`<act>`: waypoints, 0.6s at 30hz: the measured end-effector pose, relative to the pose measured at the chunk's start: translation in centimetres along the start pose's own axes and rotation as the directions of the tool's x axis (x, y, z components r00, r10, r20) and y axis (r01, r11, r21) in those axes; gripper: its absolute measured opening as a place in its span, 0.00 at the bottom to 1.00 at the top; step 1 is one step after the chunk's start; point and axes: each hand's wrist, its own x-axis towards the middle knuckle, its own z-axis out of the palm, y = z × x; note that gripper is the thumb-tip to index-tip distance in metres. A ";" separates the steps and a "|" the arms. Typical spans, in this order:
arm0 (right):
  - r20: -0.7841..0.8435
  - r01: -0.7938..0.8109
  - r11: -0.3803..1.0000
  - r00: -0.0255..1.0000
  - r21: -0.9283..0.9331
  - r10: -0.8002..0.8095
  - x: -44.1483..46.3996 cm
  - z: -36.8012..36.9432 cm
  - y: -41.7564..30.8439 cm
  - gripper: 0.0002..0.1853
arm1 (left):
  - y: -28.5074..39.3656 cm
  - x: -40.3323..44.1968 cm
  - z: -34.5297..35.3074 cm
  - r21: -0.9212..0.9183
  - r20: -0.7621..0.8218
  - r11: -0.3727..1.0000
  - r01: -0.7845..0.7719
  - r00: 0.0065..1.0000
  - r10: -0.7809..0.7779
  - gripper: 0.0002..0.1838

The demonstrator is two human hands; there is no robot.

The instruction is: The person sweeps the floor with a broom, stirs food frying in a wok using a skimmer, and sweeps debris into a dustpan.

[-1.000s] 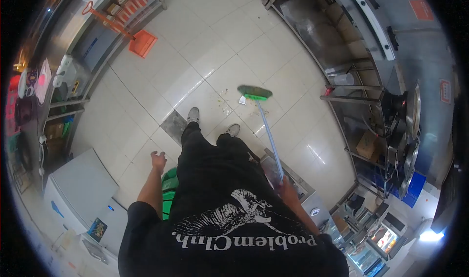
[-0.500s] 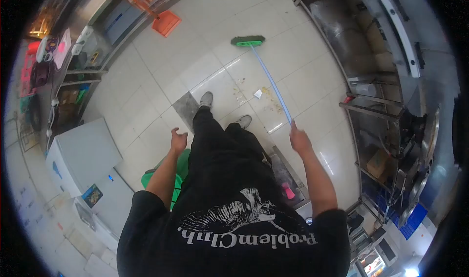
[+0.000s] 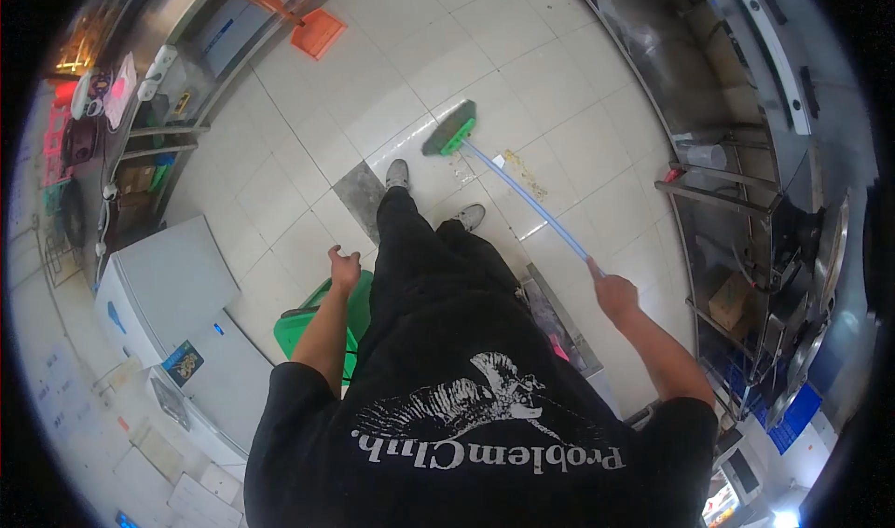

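Note:
My right hand [image 3: 615, 295] is wrapped round the end of the pale blue handle of a broom [image 3: 527, 198]. The broom's green head with dark bristles [image 3: 451, 129] rests tilted on the tiled floor, ahead of my shoes. Yellowish crumbs [image 3: 530, 176] and a small white scrap [image 3: 499, 161] lie on the tiles beside the handle. My left hand [image 3: 345, 269] hangs over the floor at my left side, fingers apart and holding nothing, above a green bin [image 3: 359, 318].
An orange dustpan [image 3: 318, 34] lies at the upper left by a steel shelf. A white cabinet [image 3: 177, 276] stands at the left. Metal racks [image 3: 718, 188] with pans line the right. A dark floor plate [image 3: 358, 196] is near my left shoe.
The broom head has swung back toward my feet and to the left, turning to a slant. My right hand has moved right and slightly down, still round the handle. My left hand has barely moved.

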 end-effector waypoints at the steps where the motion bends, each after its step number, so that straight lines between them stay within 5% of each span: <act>1: 0.040 -0.031 0.999 0.999 -0.037 0.032 -1.5 0.3 1.3 0.41 | -0.4 0.1 0.3 0.003 0.004 1.000 0.001 1.000 -0.001 0.39; 8: 0.109 -0.153 0.972 0.979 -0.178 0.174 -8.9 0.9 11.4 0.40 | -0.3 0.6 2.2 -0.053 0.003 0.990 -0.127 0.992 0.127 0.40; 14: 0.066 -0.180 0.946 0.977 -0.268 0.204 -12.2 -3.5 13.0 0.39 | 0.5 -0.6 1.6 -0.066 0.004 0.990 -0.126 0.992 0.127 0.40; 18: -0.081 -0.018 0.997 0.997 -0.077 0.012 -5.6 -3.7 8.7 0.36 | -1.6 -1.1 1.5 -0.035 -0.038 0.989 -0.145 0.989 0.144 0.41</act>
